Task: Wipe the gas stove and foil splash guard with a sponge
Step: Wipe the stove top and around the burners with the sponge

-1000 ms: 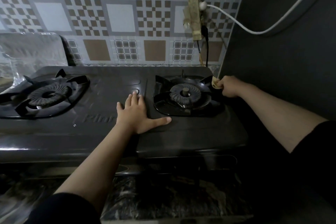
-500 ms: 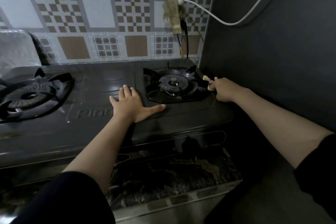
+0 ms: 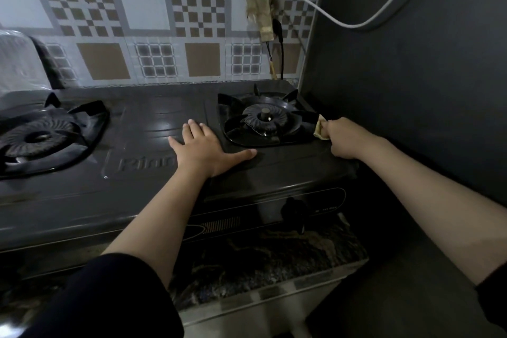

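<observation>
Dark marbled stone tabletop (image 3: pixel 247 263) sits nearest, its left part lost in shadow. On it, the black two-burner gas stove (image 3: pixel 153 173). Left hand (image 3: pixel 201 147) lies flat on the stove's smooth top, fingers spread wide. Right hand (image 3: pixel 341 140) is fisted around a pale yellow sponge (image 3: pixel 319 129), mostly hidden, at the stove's right edge. The crinkly silver foil splash guard (image 3: pixel 19 63) is cut off behind the stove's left burner.

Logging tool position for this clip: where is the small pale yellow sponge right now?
In the head view, the pale yellow sponge is clutched in the right hand, against the black gas stove at its right edge, beside the right burner grate.
</observation>
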The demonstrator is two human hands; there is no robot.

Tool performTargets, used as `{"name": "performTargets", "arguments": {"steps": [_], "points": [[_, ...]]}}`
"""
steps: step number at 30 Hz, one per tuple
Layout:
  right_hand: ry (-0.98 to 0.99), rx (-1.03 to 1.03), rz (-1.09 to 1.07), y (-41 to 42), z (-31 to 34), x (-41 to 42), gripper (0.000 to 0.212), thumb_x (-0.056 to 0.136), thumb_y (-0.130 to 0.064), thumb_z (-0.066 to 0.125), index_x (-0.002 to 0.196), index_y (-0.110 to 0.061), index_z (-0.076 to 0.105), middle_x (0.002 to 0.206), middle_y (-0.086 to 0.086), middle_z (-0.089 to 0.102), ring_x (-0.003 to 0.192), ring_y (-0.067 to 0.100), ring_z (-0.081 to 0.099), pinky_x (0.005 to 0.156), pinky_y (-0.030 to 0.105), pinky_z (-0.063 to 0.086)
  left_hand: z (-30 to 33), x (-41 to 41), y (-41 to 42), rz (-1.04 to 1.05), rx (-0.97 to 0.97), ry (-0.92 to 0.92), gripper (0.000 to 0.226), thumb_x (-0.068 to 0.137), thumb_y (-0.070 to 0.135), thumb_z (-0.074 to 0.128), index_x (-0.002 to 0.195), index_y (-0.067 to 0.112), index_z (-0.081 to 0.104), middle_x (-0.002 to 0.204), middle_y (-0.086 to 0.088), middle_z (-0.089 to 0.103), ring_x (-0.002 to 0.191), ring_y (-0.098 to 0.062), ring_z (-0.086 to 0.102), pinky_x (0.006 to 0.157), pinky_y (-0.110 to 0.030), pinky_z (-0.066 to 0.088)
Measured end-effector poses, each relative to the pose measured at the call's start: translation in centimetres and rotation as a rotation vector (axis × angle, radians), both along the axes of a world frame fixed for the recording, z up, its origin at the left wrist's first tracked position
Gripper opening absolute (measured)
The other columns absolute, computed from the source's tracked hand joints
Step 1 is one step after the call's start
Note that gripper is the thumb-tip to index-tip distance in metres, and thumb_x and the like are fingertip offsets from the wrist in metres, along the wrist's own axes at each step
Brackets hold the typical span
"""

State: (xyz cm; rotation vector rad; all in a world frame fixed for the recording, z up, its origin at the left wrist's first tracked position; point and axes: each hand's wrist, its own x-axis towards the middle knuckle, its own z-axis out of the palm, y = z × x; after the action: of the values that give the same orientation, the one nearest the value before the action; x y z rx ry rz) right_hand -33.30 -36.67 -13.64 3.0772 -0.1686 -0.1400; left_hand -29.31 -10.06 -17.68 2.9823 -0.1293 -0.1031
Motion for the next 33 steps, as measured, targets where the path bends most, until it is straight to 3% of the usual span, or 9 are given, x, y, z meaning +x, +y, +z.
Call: {"name": "performTargets", "arguments": {"steps": [4,7,11,16,20,24,27,29,33], "points": [[-0.028,0.100,-0.035,0.7,-0.3,-1.4,0.033,0.085,0.005,0.049,0.116,-0.002,0.058,0.112,0.018,0.061,0.090,0.029,0.059,0.067,0.028,0.042,0.0,0.0,0.0,-0.005,-0.001,-0.004,0.141,0.052,0.099,0.032,0.152,0.004,0.005,0.161,-0.016,-0.003,0.148,-0.030,-0.004,0.113,-0.061,0.003],[-0.047,0.175,-0.050,1.0,-0.9,-2.2,0.047,0.081,0.003,0.050,0.127,-0.007,0.055,0.125,0.015,0.058,0.109,0.031,0.058,0.084,0.033,0.051,-0.1,0.2,0.0,0.001,0.002,-0.010,0.142,0.051,0.100,0.032,0.152,0.004,0.006,0.161,-0.016,-0.002,0.148,-0.030,-0.003,0.112,-0.062,0.004],[-0.058,0.136,-0.010,2.8,-1.5,-3.8,0.060,0.079,-0.002,0.051,0.138,-0.013,0.048,0.142,0.009,0.049,0.128,0.030,0.048,0.104,0.036,0.044,-0.1,0.1,0.0,-0.002,-0.001,-0.011,0.144,0.049,0.101,0.031,0.152,0.003,0.006,0.160,-0.016,-0.001,0.148,-0.031,-0.002,0.113,-0.062,0.004],[-0.090,0.157,-0.009,7.3,-2.3,-5.2,0.055,0.078,-0.007,0.055,0.132,-0.017,0.055,0.138,0.005,0.053,0.128,0.026,0.049,0.105,0.037,0.042,-0.1,0.1,0.1,0.000,0.003,-0.010,0.146,0.047,0.102,0.030,0.152,0.003,0.006,0.160,-0.017,-0.001,0.148,-0.031,-0.002,0.114,-0.061,0.004],[-0.138,0.378,0.051,10.3,-2.6,-6.1,0.063,0.074,-0.002,0.053,0.133,-0.024,0.056,0.137,0.001,0.056,0.129,0.023,0.048,0.110,0.033,0.037,-0.1,0.0,0.2,-0.012,0.004,-0.008,0.145,0.048,0.102,0.027,0.153,0.003,0.005,0.160,-0.017,-0.001,0.148,-0.031,-0.002,0.114,-0.061,0.004],[-0.165,0.762,0.109,8.6,-1.8,-6.3,0.060,0.069,0.008,0.045,0.115,-0.021,0.070,0.111,-0.001,0.071,0.107,0.010,0.063,0.094,0.024,0.050,-0.1,-0.2,0.5,-0.031,-0.002,-0.017,0.141,0.052,0.100,0.028,0.153,0.004,0.005,0.161,-0.016,-0.001,0.148,-0.030,-0.003,0.115,-0.060,0.003],[-0.479,0.722,-0.009,5.3,-0.3,-6.6,0.037,0.075,0.003,0.059,0.103,-0.015,0.076,0.093,0.002,0.074,0.090,0.013,0.065,0.077,0.020,0.047,-0.2,-0.2,0.6,-0.034,-0.002,-0.018,0.140,0.053,0.100,0.029,0.153,0.004,0.006,0.161,-0.016,-0.001,0.148,-0.030,-0.003,0.115,-0.059,0.002],[-0.550,0.648,-0.135,3.3,0.3,-7.2,0.041,0.077,0.005,0.054,0.109,-0.011,0.073,0.103,0.006,0.072,0.101,0.018,0.063,0.083,0.018,0.043,-0.2,-0.1,0.6,-0.029,-0.007,-0.021,0.140,0.053,0.100,0.030,0.153,0.004,0.006,0.161,-0.016,-0.001,0.148,-0.030,-0.003,0.115,-0.059,0.002],[-0.221,0.444,-0.303,2.3,-1.5,-7.4,0.057,0.082,0.001,0.045,0.137,-0.013,0.050,0.148,0.014,0.041,0.137,0.031,0.036,0.111,0.030,0.030,-0.2,-0.1,0.5,-0.025,-0.005,-0.010,0.141,0.053,0.100,0.030,0.153,0.004,0.006,0.161,-0.016,-0.002,0.148,-0.030,-0.003,0.115,-0.059,0.001]]}}
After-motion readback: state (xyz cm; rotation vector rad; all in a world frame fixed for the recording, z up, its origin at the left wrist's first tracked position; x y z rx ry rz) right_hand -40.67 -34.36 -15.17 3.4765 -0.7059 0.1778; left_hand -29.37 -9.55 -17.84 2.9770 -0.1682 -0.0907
